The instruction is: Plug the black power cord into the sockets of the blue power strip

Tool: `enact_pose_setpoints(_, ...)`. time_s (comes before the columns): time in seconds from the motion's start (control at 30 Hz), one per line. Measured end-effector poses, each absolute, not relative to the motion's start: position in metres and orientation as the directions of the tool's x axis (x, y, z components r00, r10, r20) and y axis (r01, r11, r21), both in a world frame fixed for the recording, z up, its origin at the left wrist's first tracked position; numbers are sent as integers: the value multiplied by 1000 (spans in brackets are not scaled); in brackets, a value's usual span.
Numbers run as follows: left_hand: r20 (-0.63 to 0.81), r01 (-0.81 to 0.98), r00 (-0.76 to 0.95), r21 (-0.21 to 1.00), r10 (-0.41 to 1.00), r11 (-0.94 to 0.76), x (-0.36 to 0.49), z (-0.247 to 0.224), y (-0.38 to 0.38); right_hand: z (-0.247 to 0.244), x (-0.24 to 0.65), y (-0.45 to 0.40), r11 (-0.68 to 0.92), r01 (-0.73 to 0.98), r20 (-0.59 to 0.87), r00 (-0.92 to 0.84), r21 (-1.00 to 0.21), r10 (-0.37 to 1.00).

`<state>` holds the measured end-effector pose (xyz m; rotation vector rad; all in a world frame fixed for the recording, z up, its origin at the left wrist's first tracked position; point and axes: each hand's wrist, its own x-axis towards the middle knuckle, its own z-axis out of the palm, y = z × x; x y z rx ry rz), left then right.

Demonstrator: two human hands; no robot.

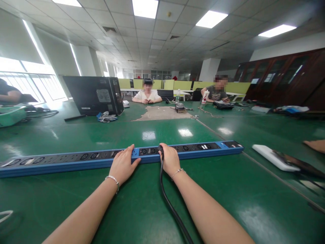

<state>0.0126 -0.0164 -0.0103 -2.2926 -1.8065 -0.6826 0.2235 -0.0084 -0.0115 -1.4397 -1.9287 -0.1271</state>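
A long blue power strip (pixel 203 156) with black socket panels lies across the green table. My left hand (pixel 123 164) rests on it left of the middle, fingers stretched over the top and thumb apart. A little to the right, my right hand (pixel 169 158) grips the plug (pixel 160 148) of a black power cord at the strip's sockets. From the plug the power cord (pixel 165 196) runs down toward me along my right forearm. My fingers partly cover the plug, so I cannot tell how deep it sits.
A black computer case (pixel 92 95) stands at the back left, with gloves (pixel 106 117) beside it. A white power bank-like block (pixel 274 157) lies at the right, near another person's hand (pixel 315 145). Other people sit around the table. A green basket (pixel 11 117) stands far left.
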Motion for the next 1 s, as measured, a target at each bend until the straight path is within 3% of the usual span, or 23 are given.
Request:
enact_pose_setpoints(0.13,440,921,123,282,889,-267,11,-9,-16,-13,223,-6,406,845,635,-106,-348,765)
enact_pose_setpoints(0.27,479,839,-4,479,878,-257,6,-12,-13,-11,226,-4,391,754,683,102,-527,723)
enact_pose_setpoints(0.37,548,781,-96,559,831,-278,2,-13,-13,-9,226,-5,400,696,640,112,-597,760)
enact_pose_setpoints(0.47,645,819,14,431,764,-379,6,-11,-19,-9,216,-11,457,645,596,-3,-612,803)
enact_pose_setpoints(0.57,681,786,309,211,664,-581,16,-8,-28,-7,198,-20,532,597,579,-134,-601,804)
enact_pose_setpoints(0.63,677,713,446,127,585,-690,21,-6,-31,-5,188,-25,562,585,576,-188,-585,795)
enact_pose_setpoints(0.9,661,693,578,-88,478,-716,20,-5,-31,6,191,-30,591,561,498,-330,-580,802)
enact_pose_setpoints(1.0,701,718,532,-76,475,-692,21,-3,-31,9,191,-30,581,509,481,-328,-635,813)
